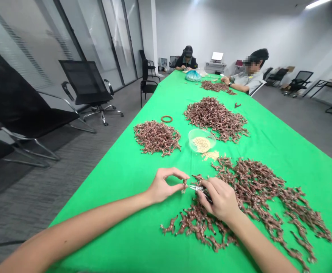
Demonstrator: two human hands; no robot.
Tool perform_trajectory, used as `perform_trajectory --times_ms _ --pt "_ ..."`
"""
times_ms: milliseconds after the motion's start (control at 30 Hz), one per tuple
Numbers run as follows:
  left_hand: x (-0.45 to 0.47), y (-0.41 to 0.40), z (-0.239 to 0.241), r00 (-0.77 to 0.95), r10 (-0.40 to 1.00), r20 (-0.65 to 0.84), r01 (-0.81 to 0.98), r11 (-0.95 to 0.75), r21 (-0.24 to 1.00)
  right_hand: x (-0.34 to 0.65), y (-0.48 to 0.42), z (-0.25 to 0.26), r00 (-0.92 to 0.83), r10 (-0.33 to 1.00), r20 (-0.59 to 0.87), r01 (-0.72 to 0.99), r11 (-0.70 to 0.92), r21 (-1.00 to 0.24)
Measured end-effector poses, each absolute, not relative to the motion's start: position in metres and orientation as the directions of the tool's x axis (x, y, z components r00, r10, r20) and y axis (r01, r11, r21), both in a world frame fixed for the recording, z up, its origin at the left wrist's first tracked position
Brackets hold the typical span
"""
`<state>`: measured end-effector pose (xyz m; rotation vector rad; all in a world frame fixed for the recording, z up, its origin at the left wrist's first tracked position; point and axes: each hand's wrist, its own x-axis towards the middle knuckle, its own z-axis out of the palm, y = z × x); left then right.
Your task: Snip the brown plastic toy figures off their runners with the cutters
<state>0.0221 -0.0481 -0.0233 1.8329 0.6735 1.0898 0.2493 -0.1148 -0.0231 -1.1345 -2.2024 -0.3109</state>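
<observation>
Between thumb and forefinger my left hand (163, 185) pinches a small brown animal figurine (184, 185), held above the green cloth. My right hand (220, 197) is closed around a pair of pliers (196, 188); the handles are mostly hidden in the palm. The silvery jaws point left and end close beside the figurine; whether they touch it I cannot tell. Under and around my right hand spreads a loose pile of similar brown figurines (257, 185), with one figurine (169, 225) lying at the pile's left edge.
A clear plastic bowl (193, 133) holds beige bits, with more bits (211, 155) spilled beside it. Two more figurine piles (157, 137) (215, 115) and a brown ring (166, 119) lie farther up the green table (117, 182). Two people (186, 58) (251, 72) sit at the far end.
</observation>
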Motion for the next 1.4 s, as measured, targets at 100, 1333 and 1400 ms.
perform_trajectory --times_ms 100,1333,1400 --pt "0.02 -0.047 -0.02 0.524 0.737 0.427 0.001 -0.502 0.865 0.247 -0.115 -0.022 -0.456 0.628 0.631 0.81 0.587 0.001" --pt "0.018 -0.04 -0.023 0.536 0.718 0.443 -0.094 -0.47 0.877 0.24 -0.123 -0.014 -0.235 0.859 0.456 0.668 0.483 -0.566" --pt "0.019 -0.041 -0.023 0.541 0.714 0.444 -0.098 -0.471 0.877 0.237 -0.125 -0.009 -0.18 0.924 0.336 0.64 0.369 -0.673"
